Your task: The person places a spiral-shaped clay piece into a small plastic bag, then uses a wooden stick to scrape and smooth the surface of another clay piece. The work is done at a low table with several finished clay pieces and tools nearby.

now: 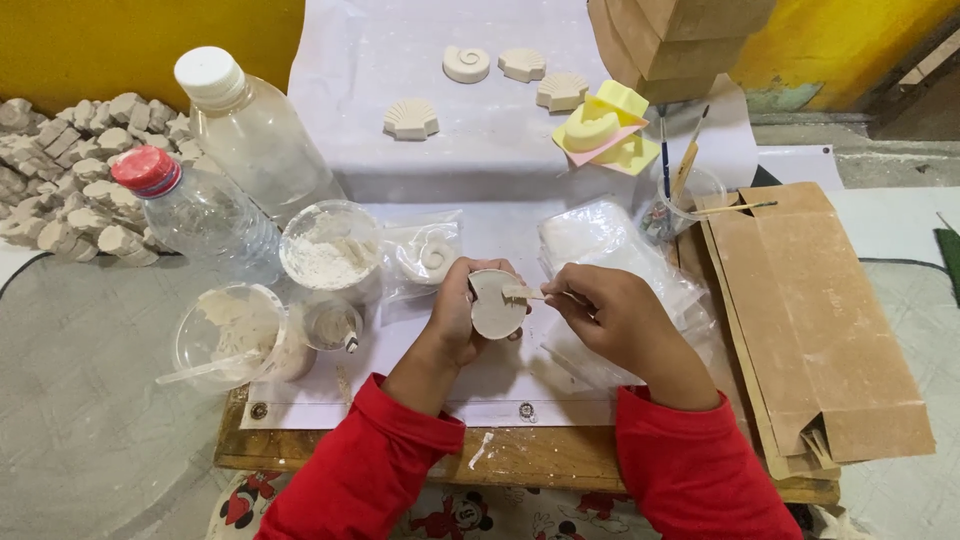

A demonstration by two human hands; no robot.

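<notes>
At centre of wooden work board [520, 455], over white paper sheet [500, 385]: left hand [462, 318], fingers curled closed around round plaster cast [497, 303], flat back turned up toward camera. Right hand [610, 312], fingers pinched shut on small flat wooden stick [522, 292], tip touching cast's upper right edge. Step in hand, by judgement: scraping or smoothing of flat back and rim of cast. Next move, likely: steady grip from left hand, light strokes along edge, cast turned bit by bit so no chip taken from rim. Just left of hands: clear cup of white powder [327, 252], small bag holding spiral shell cast [432, 256], small cup with tool [333, 325], wide cup of pale paste with plastic spoon [228, 335]. Further left: two clear plastic bottles, one with red cap [146, 168], one with white cap [208, 72]; heap of small plaster pieces [75, 170] behind. Far side of table: four finished shell casts [411, 118] on white sheet, yellow moulds [605, 125], cup with brushes [685, 185]. Right of hands: crumpled clear plastic bags [600, 240], flattened cardboard box [810, 320]. Red sleeves on both arms.
</notes>
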